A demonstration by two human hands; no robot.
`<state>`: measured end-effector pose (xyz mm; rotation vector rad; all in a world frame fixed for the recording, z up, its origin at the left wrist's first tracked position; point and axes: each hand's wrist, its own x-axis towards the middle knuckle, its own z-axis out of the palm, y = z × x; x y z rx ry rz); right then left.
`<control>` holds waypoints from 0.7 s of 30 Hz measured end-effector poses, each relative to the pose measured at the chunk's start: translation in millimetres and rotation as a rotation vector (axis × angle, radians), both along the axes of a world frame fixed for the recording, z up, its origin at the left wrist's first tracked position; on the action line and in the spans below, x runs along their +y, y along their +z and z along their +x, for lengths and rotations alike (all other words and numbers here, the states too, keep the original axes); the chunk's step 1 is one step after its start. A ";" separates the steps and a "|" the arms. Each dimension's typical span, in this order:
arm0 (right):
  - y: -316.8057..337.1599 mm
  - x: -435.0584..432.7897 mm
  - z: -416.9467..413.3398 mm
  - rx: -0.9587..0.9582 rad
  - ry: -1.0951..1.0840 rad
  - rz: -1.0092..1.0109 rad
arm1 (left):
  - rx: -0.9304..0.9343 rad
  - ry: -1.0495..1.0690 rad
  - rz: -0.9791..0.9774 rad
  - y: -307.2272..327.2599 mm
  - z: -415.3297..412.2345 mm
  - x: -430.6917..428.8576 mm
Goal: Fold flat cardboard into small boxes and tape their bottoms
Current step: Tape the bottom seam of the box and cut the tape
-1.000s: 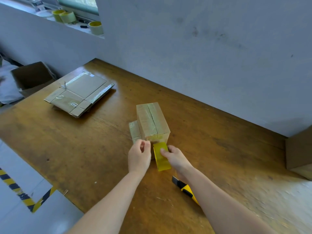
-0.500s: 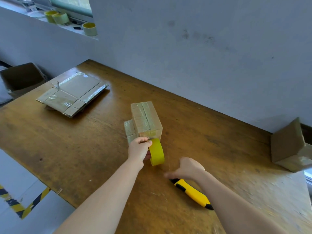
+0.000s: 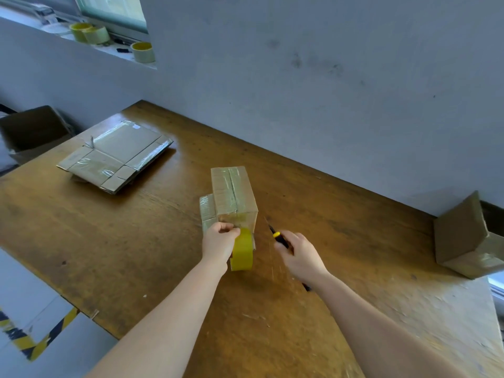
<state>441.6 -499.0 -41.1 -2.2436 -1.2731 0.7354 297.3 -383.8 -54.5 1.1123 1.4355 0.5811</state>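
A small folded cardboard box (image 3: 233,196) stands on the wooden table (image 3: 114,249), its upper face shiny with clear tape along the seam. My left hand (image 3: 220,242) grips a yellow tape roll (image 3: 242,249) right at the box's near end, the tape still joined to the box. My right hand (image 3: 298,253) is closed on a yellow and black utility knife (image 3: 277,236), whose tip points toward the box's near right corner, a short gap away.
A stack of flat cardboard sheets (image 3: 116,158) lies at the table's far left. Another folded box (image 3: 465,238) sits at the right edge. Spare tape rolls (image 3: 143,51) stand on the window ledge. An open carton (image 3: 32,130) is beyond the table's left side.
My right hand left the tape roll, reached down to the knife on the table, picked it up and brought it toward the box. My left hand took over the roll.
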 end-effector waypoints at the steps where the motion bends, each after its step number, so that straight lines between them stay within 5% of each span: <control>1: 4.9 5.4 -3.9 -0.016 0.039 0.065 | -0.006 0.007 -0.002 -0.4 -0.4 0.1; 4: 19.6 21.8 -12.6 -0.237 0.234 0.125 | -0.024 0.028 -0.008 0.8 -1.6 -0.1; 11: 41.7 49.5 -20.7 -0.591 0.379 -0.148 | -0.018 0.012 0.000 1.2 -5.3 1.9; 21: 44.4 69.7 -27.0 -0.769 0.454 -0.267 | 0.047 -0.057 0.030 2.0 -6.5 6.6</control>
